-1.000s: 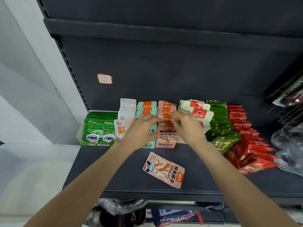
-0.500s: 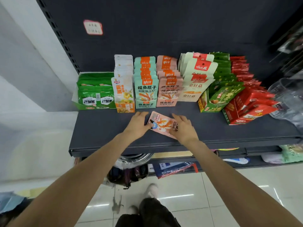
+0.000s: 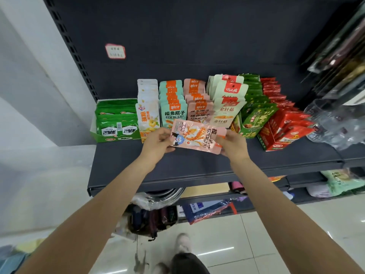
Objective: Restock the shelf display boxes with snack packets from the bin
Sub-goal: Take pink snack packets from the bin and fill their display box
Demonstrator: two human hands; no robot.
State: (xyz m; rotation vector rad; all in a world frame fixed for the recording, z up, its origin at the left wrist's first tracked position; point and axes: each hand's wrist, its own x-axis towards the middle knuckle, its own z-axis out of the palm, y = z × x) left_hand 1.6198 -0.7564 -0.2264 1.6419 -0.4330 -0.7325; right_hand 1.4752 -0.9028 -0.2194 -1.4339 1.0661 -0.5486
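A pink snack packet (image 3: 197, 136) with a cartoon figure is held sideways above the dark shelf (image 3: 197, 167). My left hand (image 3: 158, 140) pinches its left end and my right hand (image 3: 231, 144) grips its right end. Just behind it stands the row of matching pink packets (image 3: 199, 99), with teal packets (image 3: 172, 101) to the left and pale green packets (image 3: 227, 99) to the right. No bin can be made out.
A green display box (image 3: 116, 119) sits at the shelf's left end, a yellow-and-white packet row (image 3: 148, 107) beside it. Green (image 3: 254, 115) and red (image 3: 282, 123) display boxes stand at the right. Clear plastic wrap (image 3: 335, 123) lies far right. Lower shelves hold bags.
Both hands left the standing pink row, came down to the loose pink packet lying on the shelf, and lifted it off the shelf toward the rows. The view tilted downward.
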